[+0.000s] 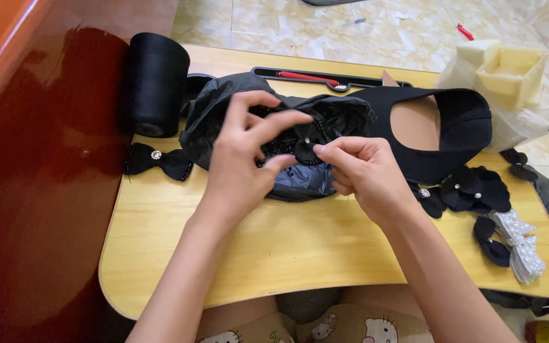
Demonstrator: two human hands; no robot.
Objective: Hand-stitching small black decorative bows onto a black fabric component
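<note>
Black beaded flower ornament [305, 143]: pinched between the fingers of the left hand [243, 159] and right hand [363, 171], above a crumpled black plastic bag [223, 108]. Beneath: yellow wooden table [287, 248]. Beyond the fingers: black thread spool [155, 82], marble-tiled floor [300, 25].

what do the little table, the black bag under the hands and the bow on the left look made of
The table looks like pale wood with a smooth, lightly glossy finish; grain lines show. The black bag seems thin plastic: crinkled, with shiny folds. The bow looks like matte black fabric with a sparkly stone at its centre, possibly glass or plastic.
</note>
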